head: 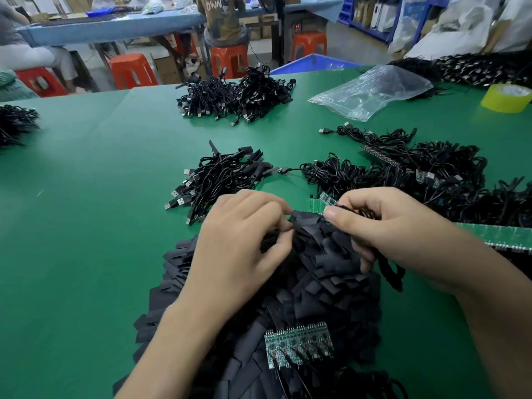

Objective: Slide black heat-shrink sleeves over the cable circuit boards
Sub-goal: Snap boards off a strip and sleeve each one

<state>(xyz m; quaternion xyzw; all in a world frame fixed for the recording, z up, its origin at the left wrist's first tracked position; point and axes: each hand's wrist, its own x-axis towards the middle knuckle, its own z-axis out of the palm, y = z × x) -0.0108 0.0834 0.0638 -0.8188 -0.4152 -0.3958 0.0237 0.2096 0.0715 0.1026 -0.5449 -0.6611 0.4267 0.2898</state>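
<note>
Black sleeve [305,218], a flat piece of heat-shrink, is pinched between the curled fingers and thumb of the left hand [241,240], whose grip is closed on it at the top of the heap of sleeves [325,286]. The grip of the right hand [394,228] is closed as well: a thin cable [349,209] is nipped between thumb and forefinger, just beside the sleeve's end. A small green circuit board [315,204] is seen just beyond the sleeve; whether it has entered the sleeve cannot be told. On the near slope of the heap a row of joined boards [299,344] is laid, with wires attached. Right of the heap a long green board strip [506,236] is partly covered by the right forearm. Beyond the heap a cable bundle [218,177] is laid on the green bench [86,211], and beyond and to the right a larger tangle of cables [426,174] is spread. Well beyond the heap a clear plastic bag [371,90] and a yellow tape roll [508,97] are seen.
</note>
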